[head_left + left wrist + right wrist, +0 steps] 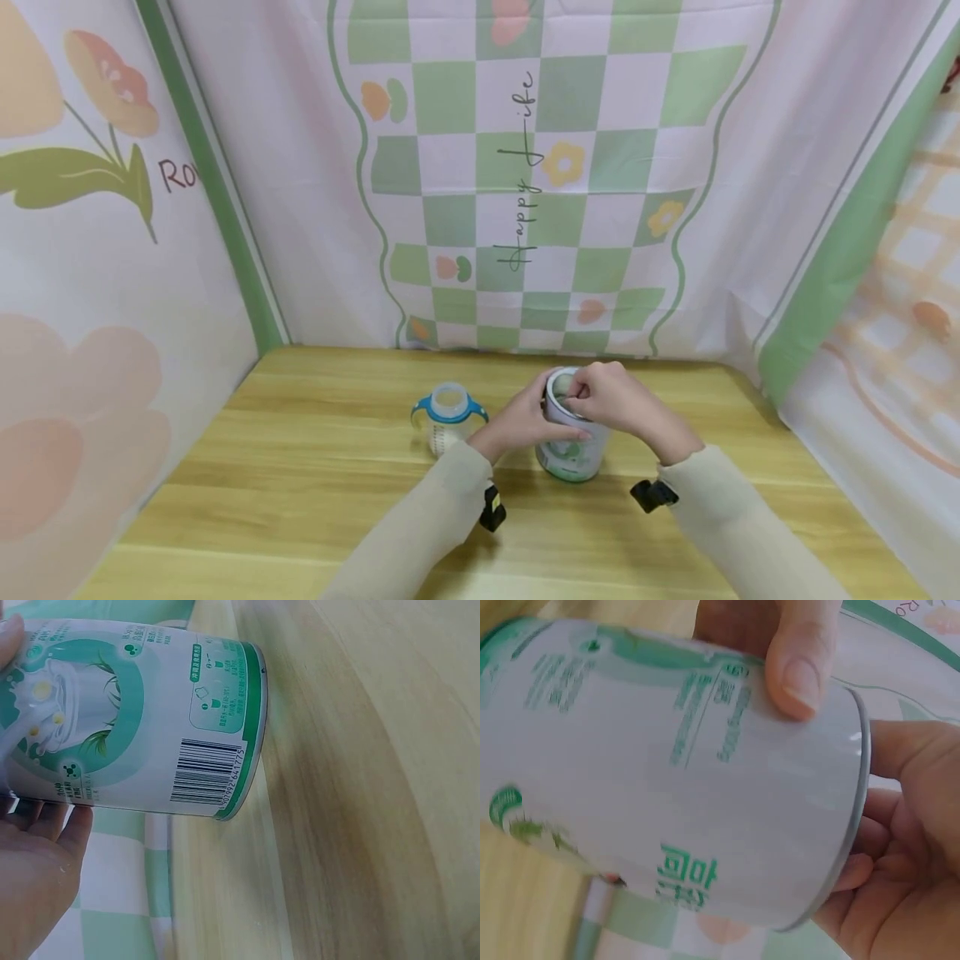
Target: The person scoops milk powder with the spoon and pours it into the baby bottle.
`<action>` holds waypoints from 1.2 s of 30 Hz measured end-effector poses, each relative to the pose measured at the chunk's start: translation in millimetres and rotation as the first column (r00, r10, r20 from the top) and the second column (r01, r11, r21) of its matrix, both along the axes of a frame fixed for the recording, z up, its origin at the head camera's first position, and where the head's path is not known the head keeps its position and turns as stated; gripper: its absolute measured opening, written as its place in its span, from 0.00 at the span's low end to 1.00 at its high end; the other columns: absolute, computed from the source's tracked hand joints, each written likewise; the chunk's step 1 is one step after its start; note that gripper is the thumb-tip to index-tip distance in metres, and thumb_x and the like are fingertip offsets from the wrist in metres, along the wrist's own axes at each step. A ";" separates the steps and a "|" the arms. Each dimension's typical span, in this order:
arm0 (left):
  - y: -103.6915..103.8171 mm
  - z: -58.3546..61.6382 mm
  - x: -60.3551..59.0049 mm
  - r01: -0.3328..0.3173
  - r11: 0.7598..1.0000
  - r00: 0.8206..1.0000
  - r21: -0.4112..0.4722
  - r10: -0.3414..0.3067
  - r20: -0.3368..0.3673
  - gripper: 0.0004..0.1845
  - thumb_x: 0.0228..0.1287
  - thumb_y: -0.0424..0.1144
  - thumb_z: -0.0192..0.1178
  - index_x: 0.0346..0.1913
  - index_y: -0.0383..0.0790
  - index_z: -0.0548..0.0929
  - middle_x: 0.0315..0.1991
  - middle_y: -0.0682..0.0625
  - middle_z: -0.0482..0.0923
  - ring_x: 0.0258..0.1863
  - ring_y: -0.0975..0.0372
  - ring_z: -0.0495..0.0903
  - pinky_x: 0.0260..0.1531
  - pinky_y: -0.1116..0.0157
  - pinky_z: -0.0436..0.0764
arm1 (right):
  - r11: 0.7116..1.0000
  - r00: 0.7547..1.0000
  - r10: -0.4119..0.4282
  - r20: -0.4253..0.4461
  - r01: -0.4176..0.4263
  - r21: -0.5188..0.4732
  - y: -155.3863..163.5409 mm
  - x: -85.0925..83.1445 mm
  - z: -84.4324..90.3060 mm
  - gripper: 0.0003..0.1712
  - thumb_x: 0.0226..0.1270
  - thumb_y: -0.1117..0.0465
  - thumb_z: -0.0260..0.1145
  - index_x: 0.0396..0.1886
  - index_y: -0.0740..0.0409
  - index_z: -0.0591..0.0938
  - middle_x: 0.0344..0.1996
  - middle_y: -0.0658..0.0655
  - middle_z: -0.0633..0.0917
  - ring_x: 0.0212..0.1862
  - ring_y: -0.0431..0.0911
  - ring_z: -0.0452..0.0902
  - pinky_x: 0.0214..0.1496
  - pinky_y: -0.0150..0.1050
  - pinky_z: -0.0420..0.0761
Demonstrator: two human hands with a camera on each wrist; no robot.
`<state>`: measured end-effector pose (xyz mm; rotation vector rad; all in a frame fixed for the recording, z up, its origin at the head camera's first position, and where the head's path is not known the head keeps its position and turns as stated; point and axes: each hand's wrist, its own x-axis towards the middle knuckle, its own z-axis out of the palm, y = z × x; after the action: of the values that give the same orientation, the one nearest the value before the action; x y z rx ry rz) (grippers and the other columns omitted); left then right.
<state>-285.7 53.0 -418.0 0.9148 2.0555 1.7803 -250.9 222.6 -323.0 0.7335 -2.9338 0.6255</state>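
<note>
A white and green milk powder tin (pixel 572 457) is at the right of the table, its open top facing up. My left hand (pixel 517 421) grips the tin near its rim, thumb across the front and fingers round the far side. In the right wrist view the left thumb (pixel 799 679) presses on the tin wall. Bent over the rim, my right hand (pixel 611 400) has its fingers curled and their tips inside the mouth. Whatever those tips may hold is hidden. A baby bottle (pixel 450 404) without a lid, with a blue two-handled collar, stands left of the tin.
The wooden table (pixel 300 450) carries the tin and bottle. A checkered curtain (pixel 525 192) hangs at its back edge, with patterned cloths at both sides. Each wrist wears a small black camera, such as the right camera (pixel 654 495). My left forearm passes close to the bottle.
</note>
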 end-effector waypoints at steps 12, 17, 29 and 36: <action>0.3 0.6 2.2 -0.005 1.000 1.000 -0.008 0.005 0.008 0.44 0.59 0.44 0.75 0.73 0.59 0.60 0.61 0.61 0.71 0.54 0.67 0.77 0.52 0.65 0.77 | 0.997 0.997 0.049 0.066 -0.045 -0.067 10.8 -10.3 -3.9 0.12 0.66 0.61 0.69 0.21 0.53 0.85 0.15 0.46 0.78 0.17 0.37 0.65 0.21 0.33 0.69; 1.0 1.4 3.1 -0.013 1.000 1.000 -0.020 0.013 -0.005 0.46 0.59 0.43 0.75 0.75 0.55 0.58 0.61 0.61 0.71 0.54 0.67 0.76 0.53 0.65 0.77 | 0.991 0.992 0.000 0.130 0.017 -0.136 14.4 -8.6 -2.4 0.10 0.66 0.58 0.67 0.24 0.53 0.86 0.20 0.48 0.83 0.16 0.38 0.62 0.21 0.34 0.68; 1.0 -0.6 2.4 -0.044 0.998 0.999 -0.033 0.045 0.025 0.46 0.57 0.46 0.76 0.73 0.64 0.60 0.58 0.64 0.72 0.54 0.67 0.75 0.54 0.60 0.75 | 0.957 0.977 -0.061 0.202 0.115 -0.266 32.6 -4.0 2.0 0.13 0.71 0.54 0.66 0.32 0.58 0.87 0.28 0.51 0.87 0.27 0.44 0.77 0.28 0.38 0.78; 0.7 -2.5 0.3 -0.071 0.997 0.997 -0.041 0.072 0.027 0.45 0.55 0.48 0.77 0.72 0.65 0.61 0.59 0.65 0.71 0.56 0.67 0.74 0.56 0.57 0.74 | 0.924 0.973 -0.085 0.215 0.158 -0.349 42.7 -2.4 -0.3 0.14 0.71 0.55 0.66 0.37 0.64 0.87 0.31 0.54 0.88 0.35 0.47 0.82 0.37 0.38 0.81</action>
<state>-285.4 53.7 -420.5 0.8096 2.1230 1.7700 -253.3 265.3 -323.2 0.4674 -2.8676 1.2501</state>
